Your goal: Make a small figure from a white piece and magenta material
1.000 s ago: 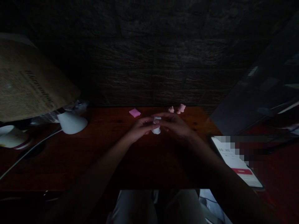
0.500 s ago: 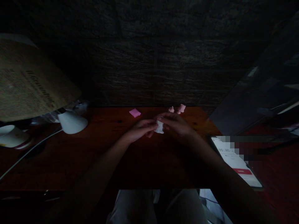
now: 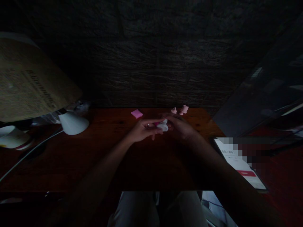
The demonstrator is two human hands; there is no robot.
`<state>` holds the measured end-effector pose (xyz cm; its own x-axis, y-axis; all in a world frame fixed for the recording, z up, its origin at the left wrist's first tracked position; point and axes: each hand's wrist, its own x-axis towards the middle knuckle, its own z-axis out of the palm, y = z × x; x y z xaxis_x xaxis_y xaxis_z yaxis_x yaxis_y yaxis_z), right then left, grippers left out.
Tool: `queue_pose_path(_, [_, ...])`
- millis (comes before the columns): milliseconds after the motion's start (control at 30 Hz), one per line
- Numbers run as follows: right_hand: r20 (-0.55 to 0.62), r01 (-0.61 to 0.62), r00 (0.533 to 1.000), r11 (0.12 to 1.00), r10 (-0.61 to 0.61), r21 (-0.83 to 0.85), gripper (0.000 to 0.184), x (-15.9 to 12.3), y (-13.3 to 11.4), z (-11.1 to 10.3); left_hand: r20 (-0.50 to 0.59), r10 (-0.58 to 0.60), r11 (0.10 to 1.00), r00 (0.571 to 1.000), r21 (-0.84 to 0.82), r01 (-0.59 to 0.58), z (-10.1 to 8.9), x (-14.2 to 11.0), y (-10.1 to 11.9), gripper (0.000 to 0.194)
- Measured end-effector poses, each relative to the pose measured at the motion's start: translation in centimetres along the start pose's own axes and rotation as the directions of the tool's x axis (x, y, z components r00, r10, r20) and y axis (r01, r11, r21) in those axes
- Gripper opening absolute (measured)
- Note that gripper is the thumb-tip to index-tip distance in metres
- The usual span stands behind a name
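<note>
Above the middle of the wooden table, a small white soft-looking piece [image 3: 163, 126] is held between my two hands; it could be clay, but the dim light leaves this unsure. My left hand [image 3: 147, 128] pinches it from the left, with a dark pink patch [image 3: 157, 124] showing between thumb and fingers. My right hand [image 3: 178, 125] closes on its right side, most fingertips hidden. Behind the left hand lies a flat pink square [image 3: 136, 113]. Past the right hand are a small pale pink lump [image 3: 174, 110] and a larger pale pink piece [image 3: 184, 109].
To the left stand a white lamp-like cone [image 3: 74, 123] with a cable, a paper cup [image 3: 11, 137] and a large brown paper bag [image 3: 30, 82]. A phone [image 3: 236, 160] lies at the table's right edge. A dark brick-patterned wall [image 3: 151, 63] rises behind.
The white piece has been turned and raised slightly between my hands. A dark pink patch now shows beside it. My left fingers have shifted right and spread around it.
</note>
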<state>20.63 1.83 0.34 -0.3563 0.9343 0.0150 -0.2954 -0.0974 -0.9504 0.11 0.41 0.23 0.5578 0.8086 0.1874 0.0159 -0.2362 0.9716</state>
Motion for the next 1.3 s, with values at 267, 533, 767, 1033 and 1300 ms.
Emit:
queue_pose_path(267, [0.037,-0.054,0.998,0.995,0.051,0.082,0.036,-0.2,0.6,0.5,0.062,-0.034,0.996,0.997,-0.079,0.039,0.5,0.1,-0.3,0.064])
queue_pose_path(533, [0.094,-0.046,0.995,0.996,0.039,0.080,0.041,-0.4,0.4,0.7,0.051,-0.025,0.997,0.998,-0.074,0.028,0.5,0.0,-0.3,0.053])
queue_pose_path(767, [0.078,-0.025,0.997,0.999,0.023,0.027,0.038,-0.3,0.7,0.4,0.088,-0.028,0.996,0.996,-0.086,0.035,0.5,0.0,-0.3,0.053])
queue_pose_path(1033, [0.012,0.023,1.000,0.998,-0.022,-0.056,0.039,0.0,0.7,0.3,0.102,-0.048,0.996,0.994,-0.070,0.055,1.0,-0.1,-0.2,0.059])
queue_pose_path(1300, [0.013,0.152,0.988,0.961,-0.153,-0.233,0.031,-0.3,0.2,0.7,0.073,-0.065,0.997,0.995,-0.032,0.067,1.3,0.0,-0.4,0.041])
